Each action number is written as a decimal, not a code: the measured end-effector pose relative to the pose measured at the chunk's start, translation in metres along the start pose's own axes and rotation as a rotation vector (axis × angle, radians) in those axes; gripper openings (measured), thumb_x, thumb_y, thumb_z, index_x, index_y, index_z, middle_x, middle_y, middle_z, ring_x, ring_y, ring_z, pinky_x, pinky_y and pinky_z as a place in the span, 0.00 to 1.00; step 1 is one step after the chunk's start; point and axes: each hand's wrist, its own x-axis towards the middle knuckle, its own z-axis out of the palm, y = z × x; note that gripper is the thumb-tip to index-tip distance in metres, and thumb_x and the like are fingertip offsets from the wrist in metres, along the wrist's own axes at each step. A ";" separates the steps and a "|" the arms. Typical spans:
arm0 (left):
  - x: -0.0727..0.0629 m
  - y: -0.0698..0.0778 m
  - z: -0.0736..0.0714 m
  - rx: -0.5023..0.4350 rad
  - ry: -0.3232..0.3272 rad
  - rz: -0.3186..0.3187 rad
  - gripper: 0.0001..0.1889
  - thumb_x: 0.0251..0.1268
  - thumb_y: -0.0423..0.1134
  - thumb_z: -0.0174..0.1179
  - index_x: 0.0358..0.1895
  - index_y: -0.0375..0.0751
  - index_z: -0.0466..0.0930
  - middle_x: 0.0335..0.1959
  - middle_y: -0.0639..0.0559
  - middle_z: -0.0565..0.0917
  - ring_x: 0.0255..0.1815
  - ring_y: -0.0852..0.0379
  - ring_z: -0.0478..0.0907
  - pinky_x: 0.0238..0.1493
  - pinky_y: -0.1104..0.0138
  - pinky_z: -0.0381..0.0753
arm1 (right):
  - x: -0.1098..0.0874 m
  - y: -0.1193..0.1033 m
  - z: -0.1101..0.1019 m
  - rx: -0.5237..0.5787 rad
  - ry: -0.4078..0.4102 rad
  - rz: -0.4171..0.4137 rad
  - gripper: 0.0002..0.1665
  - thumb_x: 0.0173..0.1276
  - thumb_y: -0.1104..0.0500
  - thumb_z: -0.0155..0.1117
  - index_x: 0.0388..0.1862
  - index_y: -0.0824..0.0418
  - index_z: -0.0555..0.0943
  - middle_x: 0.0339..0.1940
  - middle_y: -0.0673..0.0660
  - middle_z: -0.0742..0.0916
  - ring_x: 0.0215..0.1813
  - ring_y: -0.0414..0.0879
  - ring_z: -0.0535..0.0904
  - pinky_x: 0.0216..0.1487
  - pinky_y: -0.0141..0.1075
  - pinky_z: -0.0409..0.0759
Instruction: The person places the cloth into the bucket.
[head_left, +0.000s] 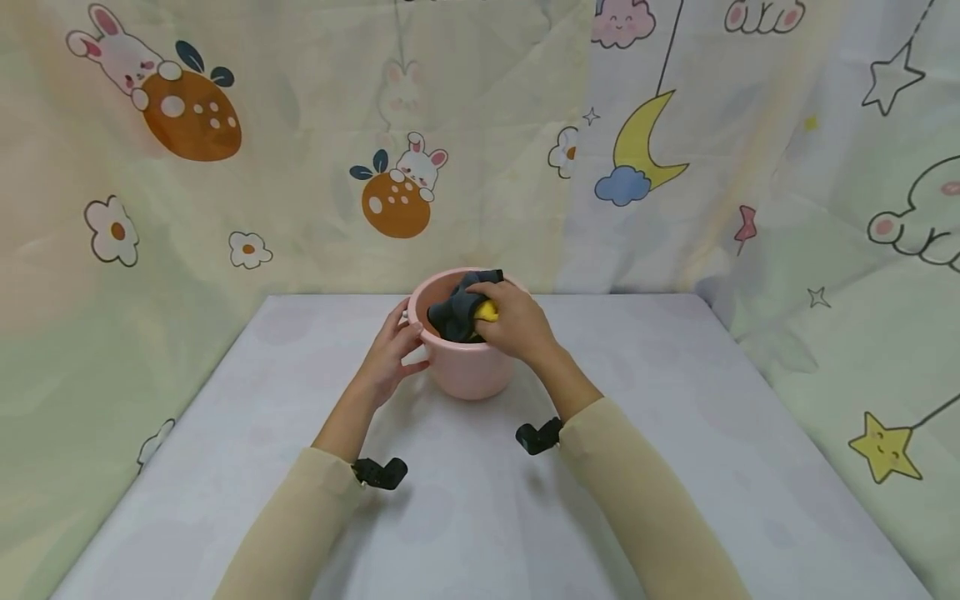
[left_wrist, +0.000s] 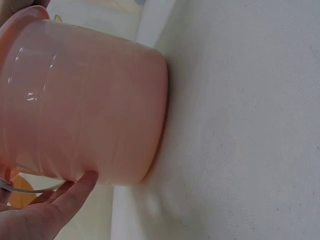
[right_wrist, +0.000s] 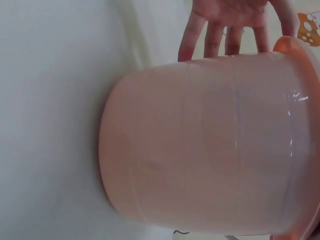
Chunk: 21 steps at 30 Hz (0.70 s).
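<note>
A pink plastic bucket (head_left: 471,372) stands upright near the table's far edge. My right hand (head_left: 517,323) reaches over the rim and grips a bunched dark grey cloth (head_left: 452,315) at the bucket's mouth. Beside its fingers, something yellow (head_left: 487,311) shows; its kind I cannot tell. My left hand (head_left: 387,354) steadies the bucket's left side, its thumb near the rim. Seen from the right wrist, that left hand's fingers (right_wrist: 214,40) are spread and fairly straight against the wall. The bucket's inside is mostly hidden by the cloth and the right hand.
A white-covered table (head_left: 465,517) lies under the bucket. Behind it hangs a printed curtain (head_left: 300,192) with rabbits, flowers and a moon. A thin wire handle (left_wrist: 30,190) hangs by the bucket's side near the left hand. Small black cameras (head_left: 382,473) sit on both wrists.
</note>
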 end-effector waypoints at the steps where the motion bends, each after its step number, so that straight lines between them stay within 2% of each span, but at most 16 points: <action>1: 0.000 0.000 0.000 -0.001 0.000 0.002 0.36 0.79 0.47 0.50 0.84 0.62 0.47 0.84 0.44 0.53 0.81 0.39 0.61 0.72 0.36 0.68 | 0.001 0.000 -0.001 -0.009 -0.011 0.003 0.32 0.62 0.58 0.67 0.68 0.49 0.81 0.65 0.54 0.85 0.63 0.53 0.79 0.61 0.51 0.81; 7: 0.000 0.003 0.000 0.000 0.000 0.011 0.36 0.79 0.46 0.49 0.85 0.61 0.46 0.84 0.43 0.54 0.81 0.38 0.60 0.72 0.35 0.67 | 0.003 0.000 -0.002 -0.050 -0.075 0.011 0.34 0.65 0.54 0.64 0.73 0.47 0.77 0.67 0.54 0.83 0.59 0.51 0.79 0.63 0.51 0.80; 11: 0.001 0.003 0.001 -0.005 0.002 0.004 0.35 0.80 0.45 0.48 0.85 0.61 0.46 0.84 0.43 0.54 0.82 0.38 0.59 0.72 0.35 0.67 | 0.003 0.000 -0.002 -0.043 -0.078 -0.014 0.34 0.67 0.51 0.64 0.74 0.46 0.75 0.71 0.54 0.80 0.69 0.52 0.75 0.68 0.54 0.78; 15: 0.002 0.002 0.002 -0.011 0.012 -0.008 0.35 0.81 0.45 0.47 0.85 0.61 0.46 0.84 0.42 0.54 0.82 0.38 0.59 0.72 0.34 0.67 | 0.001 0.002 -0.001 -0.007 -0.063 -0.043 0.32 0.70 0.49 0.67 0.72 0.50 0.77 0.72 0.54 0.79 0.77 0.52 0.69 0.74 0.55 0.71; 21: 0.002 0.000 0.002 -0.009 0.013 -0.011 0.35 0.81 0.45 0.47 0.85 0.60 0.46 0.84 0.42 0.55 0.81 0.39 0.60 0.72 0.34 0.67 | -0.001 0.005 -0.001 0.022 -0.044 -0.085 0.27 0.73 0.53 0.66 0.69 0.56 0.79 0.67 0.53 0.83 0.75 0.51 0.72 0.77 0.49 0.69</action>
